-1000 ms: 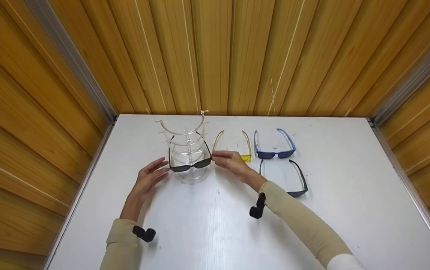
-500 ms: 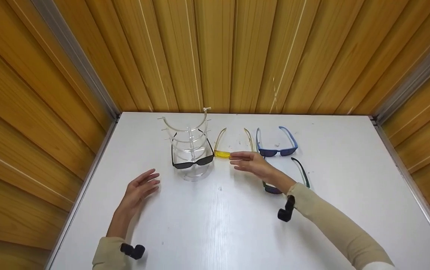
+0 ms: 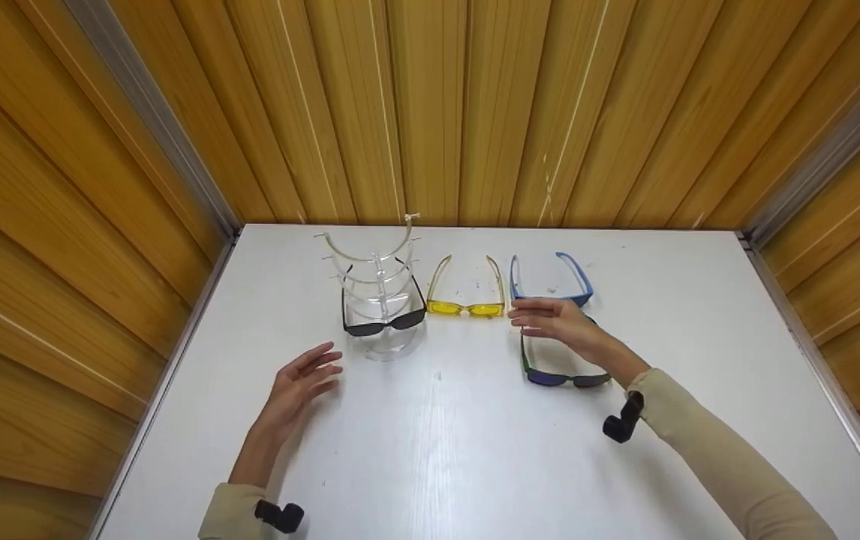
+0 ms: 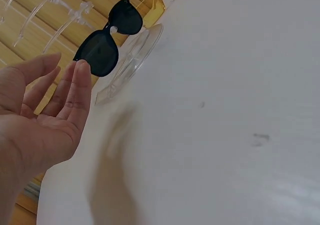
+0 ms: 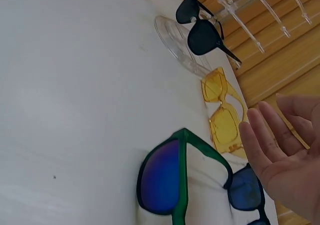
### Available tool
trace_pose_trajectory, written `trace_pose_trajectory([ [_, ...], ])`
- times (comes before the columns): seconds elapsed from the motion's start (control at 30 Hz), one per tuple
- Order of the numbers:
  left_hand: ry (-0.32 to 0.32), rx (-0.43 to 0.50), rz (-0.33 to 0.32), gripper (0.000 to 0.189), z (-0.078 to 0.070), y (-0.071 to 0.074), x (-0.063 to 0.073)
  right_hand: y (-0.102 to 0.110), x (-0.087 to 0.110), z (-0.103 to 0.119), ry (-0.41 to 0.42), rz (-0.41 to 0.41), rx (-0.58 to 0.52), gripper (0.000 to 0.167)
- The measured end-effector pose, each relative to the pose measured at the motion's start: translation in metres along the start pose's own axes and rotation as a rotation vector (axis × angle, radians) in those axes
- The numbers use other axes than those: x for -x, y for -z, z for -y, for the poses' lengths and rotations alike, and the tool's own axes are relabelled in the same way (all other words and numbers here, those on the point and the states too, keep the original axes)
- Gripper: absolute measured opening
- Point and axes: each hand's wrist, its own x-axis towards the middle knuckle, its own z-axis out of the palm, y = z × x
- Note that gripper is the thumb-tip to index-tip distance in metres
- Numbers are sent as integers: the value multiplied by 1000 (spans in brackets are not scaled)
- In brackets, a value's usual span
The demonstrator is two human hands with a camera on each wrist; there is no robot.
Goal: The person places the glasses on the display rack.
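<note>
Black sunglasses point(image 3: 386, 324) hang on the lowest arm of a clear display stand point(image 3: 380, 279) at the left. My left hand point(image 3: 301, 386) is held in front of the stand, fingers loosely extended and holding nothing. Over the right part of the table, my right hand point(image 3: 561, 324) hovers with relaxed fingers, nothing in its grasp. In the head view it overlaps the blue sunglasses point(image 3: 578, 281) and green-framed sunglasses point(image 3: 566, 379), hiding the blue pair's lenses. Yellow glasses point(image 3: 465, 308) lie just left of its fingertips. The right wrist view shows the green frame's purple-blue lens point(image 5: 161, 177) up close.
All three loose pairs lie with their temples spread on the white table point(image 3: 430, 450). The stand's upper arms bear no glasses. A wood-panelled wall point(image 3: 430, 112) closes off the back, with similar panels on both sides.
Both hands have come away from the black sunglasses, which stay on the stand. My right hand has moved right, past the yellow glasses; the left has drawn back toward the front.
</note>
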Motion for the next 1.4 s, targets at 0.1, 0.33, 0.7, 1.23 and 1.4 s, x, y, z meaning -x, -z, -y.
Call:
trace_pose_trajectory([
  [0.1, -8, -30, 23, 54, 1, -7, -1, 16, 8, -5, 20, 3, 28, 56],
  [0.33, -10, -56, 124, 55, 1, -28, -10, 54, 33, -19, -6, -52, 56, 56],
  [0.7, 6, -93, 245, 53, 1, -67, -25, 92, 70, -27, -20, -129, -3, 54],
  [1.23, 10, -69, 410, 52, 3, -131, -40, 122, 109, -48, -59, -163, 5, 53],
  [1.4, 23, -54, 444, 51, 7, -151, -46, 125, 115, -54, -87, -160, -23, 59],
])
